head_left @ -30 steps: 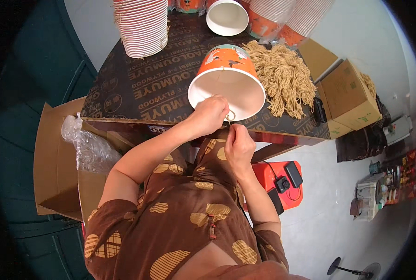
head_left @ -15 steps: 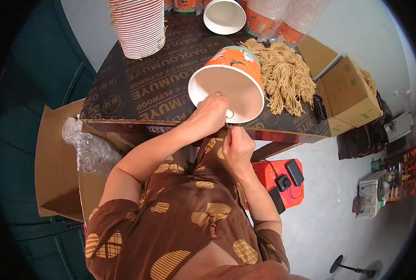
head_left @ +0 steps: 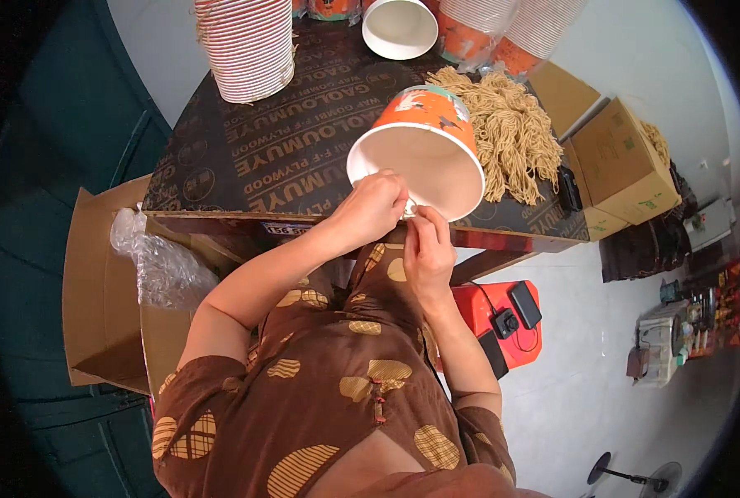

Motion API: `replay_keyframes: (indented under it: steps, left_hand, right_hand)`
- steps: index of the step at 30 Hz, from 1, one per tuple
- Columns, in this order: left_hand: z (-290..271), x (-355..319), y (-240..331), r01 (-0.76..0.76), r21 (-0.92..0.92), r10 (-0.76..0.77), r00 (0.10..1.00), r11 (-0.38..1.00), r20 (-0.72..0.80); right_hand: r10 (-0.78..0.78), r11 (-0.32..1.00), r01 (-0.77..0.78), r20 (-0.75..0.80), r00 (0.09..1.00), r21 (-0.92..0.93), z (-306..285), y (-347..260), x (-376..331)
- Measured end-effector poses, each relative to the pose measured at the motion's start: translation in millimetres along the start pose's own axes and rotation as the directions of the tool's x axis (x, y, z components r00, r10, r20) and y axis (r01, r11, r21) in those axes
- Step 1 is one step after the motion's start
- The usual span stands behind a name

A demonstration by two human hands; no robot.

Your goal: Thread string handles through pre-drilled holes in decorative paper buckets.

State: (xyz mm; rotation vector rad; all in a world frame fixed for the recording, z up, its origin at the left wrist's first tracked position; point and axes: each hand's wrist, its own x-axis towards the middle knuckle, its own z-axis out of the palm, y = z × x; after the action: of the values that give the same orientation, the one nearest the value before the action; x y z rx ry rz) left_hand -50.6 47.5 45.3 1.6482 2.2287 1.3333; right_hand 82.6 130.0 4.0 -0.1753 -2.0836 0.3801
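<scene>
Both hands at the rim of a tipped paper bucket

The left hand (head_left: pixel 374 207) closes its fingers on the near rim of the orange paper bucket (head_left: pixel 420 145), which lies tilted on the dark table (head_left: pixel 254 158). The right hand (head_left: pixel 426 249) pinches something small just beside these fingers; what it is cannot be told. A pile of yellow string (head_left: pixel 511 133) lies beyond the fingers

The left hand (head_left: pixel 376 209) hides the paper bucket's (head_left: pixel 424 145) near rim. Whatever both hands pinch there is too small to tell. The cup stack (head_left: pixel 250 46) at upper left is cut off by the top edge.
</scene>
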Motion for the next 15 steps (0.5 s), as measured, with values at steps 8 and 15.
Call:
replay_keyframes:
  steps: [8,15]
  left_hand:
    - [9.0,-14.5,6.6,-0.027,-0.061,0.016,0.985,0.998,-0.170]
    - [14.1,-20.5,4.7,-0.054,-0.206,0.005,0.974,0.977,-0.228]
  right_hand:
    - [0.104,0.962,-0.098,-0.011,0.994,0.253,3.9,4.0,-1.1]
    - [0.098,0.951,-0.102,0.028,0.995,0.291,3.1,5.3,-1.4]
